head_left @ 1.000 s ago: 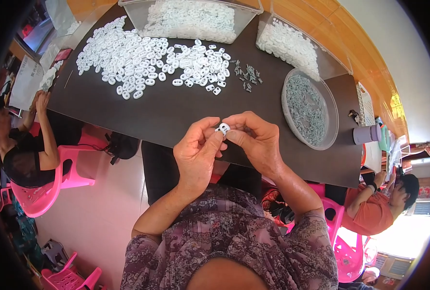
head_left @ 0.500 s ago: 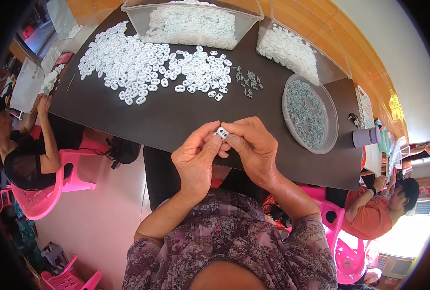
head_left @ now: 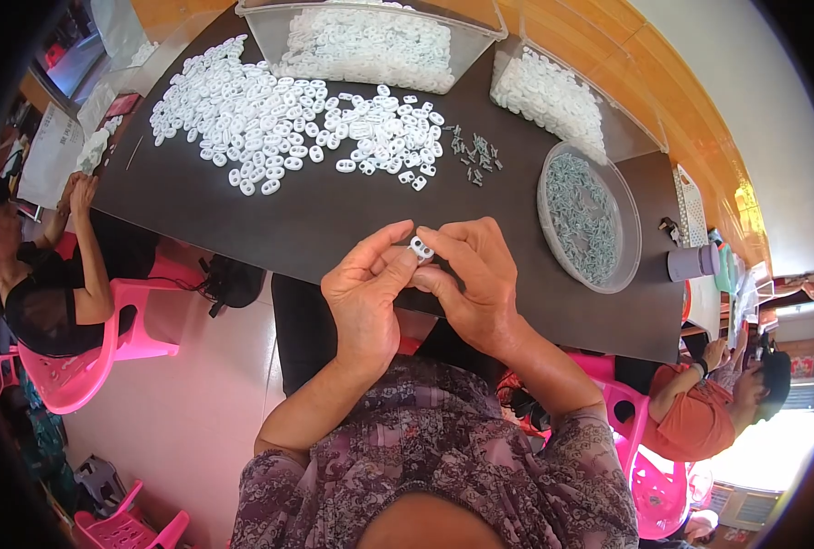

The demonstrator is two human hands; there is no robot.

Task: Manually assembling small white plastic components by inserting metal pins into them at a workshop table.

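Pinching a small white two-holed piece (head_left: 420, 247), held both hands close together over the near side of the dark table (head_left: 242, 215), mid-view. Gripped the piece from the left between thumb and fingers of the left hand (head_left: 363, 297). Touched its upper right edge with the forefinger of the right hand (head_left: 480, 284). Brought the right thumb lower than half a second earlier, below the piece and close to the left thumb; could not tell from this angle whether to call the right hand's fingers closed on it. Turned both dark holes toward the viewer, much as half a second earlier, but more squarely than a full second earlier. Shifted the right hand slightly leftward too.

Left everything beyond the hands as before: a broad spread of white oval pieces (head_left: 242, 119) at the left, a smaller heap of white pieces (head_left: 393, 137) beside it, then a little scatter of grey pin-like parts (head_left: 480, 156). Kept a round clear tub (head_left: 628, 245) of similar grey parts at the right, near a lavender container (head_left: 688, 263). Kept a wide clear bin (head_left: 471, 48) and another clear bin (head_left: 634, 137), both holding white pieces, along the back.
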